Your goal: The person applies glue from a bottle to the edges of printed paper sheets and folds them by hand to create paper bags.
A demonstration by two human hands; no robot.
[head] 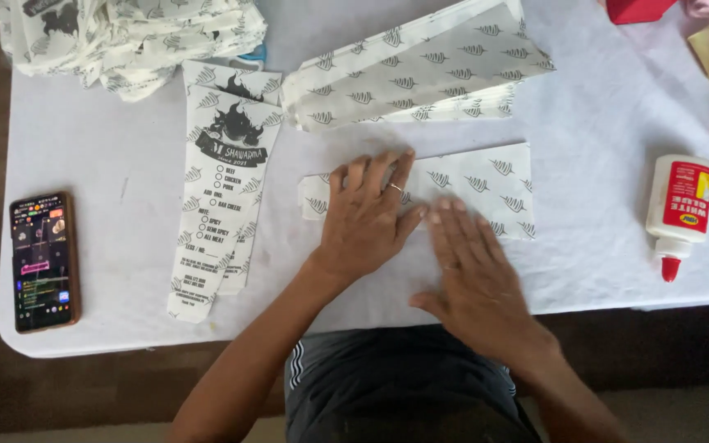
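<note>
Head view: left hand (367, 215) and right hand (473, 275) press flat, fingers spread, on a leaf-patterned paper sheet (486, 184). Right of the sheet lies a white glue bottle (679, 209), red-labelled and red-tipped.

Lit phone screen (43, 261) far left; white glue bottle (678, 212), red label, right.

Even, bright light, faint shadows (right hand (473, 275) slightly motion-blurred).

Ringed left hand (367, 221), dark white-striped shorts (395, 385)
</note>
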